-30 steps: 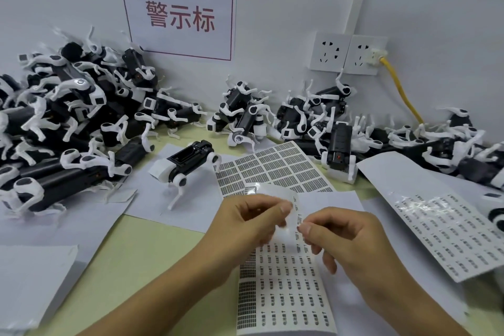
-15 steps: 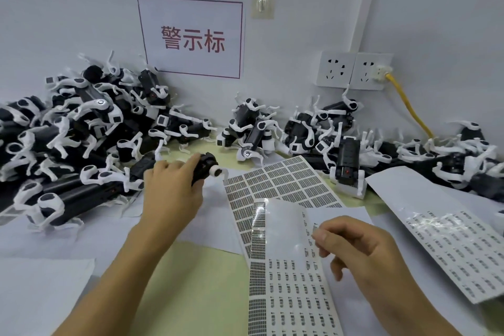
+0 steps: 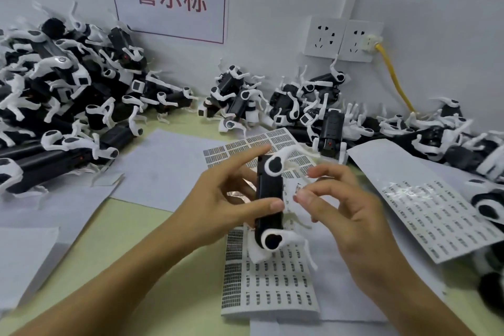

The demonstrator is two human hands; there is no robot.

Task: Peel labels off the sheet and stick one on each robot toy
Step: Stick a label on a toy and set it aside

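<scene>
Even, soft indoor light, faint shadows, wide-angle bending at edges, slight motion blur throughout.

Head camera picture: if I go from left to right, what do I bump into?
Big pile of robot toys → left hand → robot toy it holds → label → right hand → label sheet at the right.

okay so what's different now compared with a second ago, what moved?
The left hand left the label sheet, took a robot toy from the table and brought it over the sheet. The right hand keeps its peeled label, now beside the toy. Sheets and toy piles stayed.
</scene>
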